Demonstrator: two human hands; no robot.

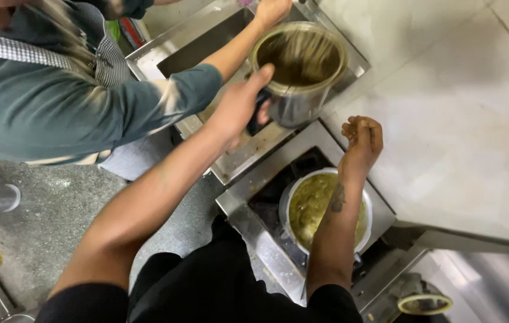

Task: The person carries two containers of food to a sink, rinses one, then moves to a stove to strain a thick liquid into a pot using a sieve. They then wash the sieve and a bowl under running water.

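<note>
Left hand (239, 107) gripping the dark handle of a steel jar (299, 72), holding it above the steel bench (236, 158), right hand (362, 137) loosely curled, holding nothing, hovering over a pot (326, 209) of green paste, a co-worker's hand (271, 11) reaching just beyond the jar.

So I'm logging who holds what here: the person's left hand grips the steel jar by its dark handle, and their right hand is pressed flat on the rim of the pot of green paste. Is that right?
Not quite. The left hand does grip the steel jar by its dark handle, but the right hand isn't on the pot. The head view shows it loosely curled in the air over the pot's far edge, holding nothing.
</note>
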